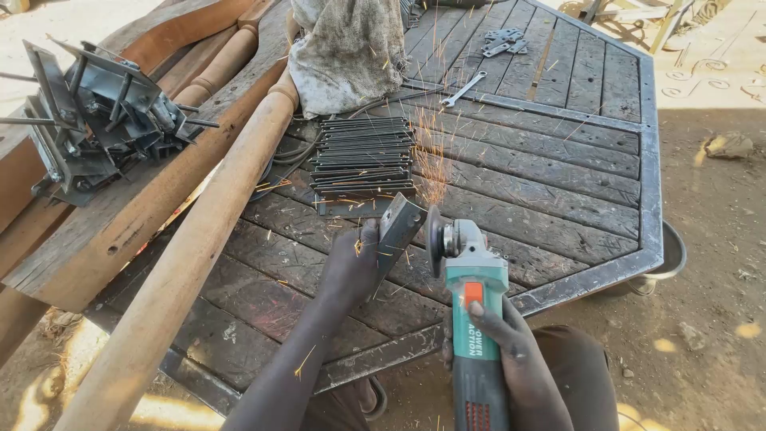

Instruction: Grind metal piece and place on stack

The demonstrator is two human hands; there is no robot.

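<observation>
My left hand (349, 267) grips a flat dark metal piece (399, 226) and holds it tilted above the wooden tabletop (542, 168). My right hand (504, 342) is wrapped around the body of a green angle grinder (471, 307). Its disc (436, 241) meets the edge of the metal piece, and orange sparks (431, 160) spray away across the table. Just beyond the piece lies a stack of dark flat metal strips (363, 157).
A long wooden pole (191, 255) runs diagonally at the left. Welded metal brackets (96, 120) sit on a plank. A dirty cloth (347, 48), a spanner (463, 88) and hinges (503, 40) lie farther back. A metal basin (670, 255) pokes out under the table's right edge.
</observation>
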